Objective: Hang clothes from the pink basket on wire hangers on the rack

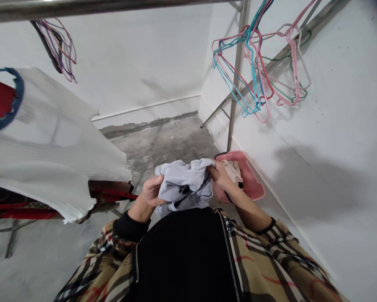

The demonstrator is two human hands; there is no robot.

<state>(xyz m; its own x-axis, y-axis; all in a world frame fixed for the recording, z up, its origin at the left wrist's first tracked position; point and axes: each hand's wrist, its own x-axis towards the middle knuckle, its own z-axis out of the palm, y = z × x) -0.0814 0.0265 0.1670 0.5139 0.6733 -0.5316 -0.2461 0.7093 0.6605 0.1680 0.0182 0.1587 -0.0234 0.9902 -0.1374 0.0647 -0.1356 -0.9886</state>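
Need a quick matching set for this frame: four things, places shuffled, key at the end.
Things:
1. grey garment
2. pink basin
3. white top
4. blue hangers

Places:
A. low down beside the wall, with cloth inside
B. hung at the picture's upper right
C. held between the left hand and the right hand
D. at the picture's left side, not touched by either hand

Pairs: 1-C, 2-A, 3-D, 4-B
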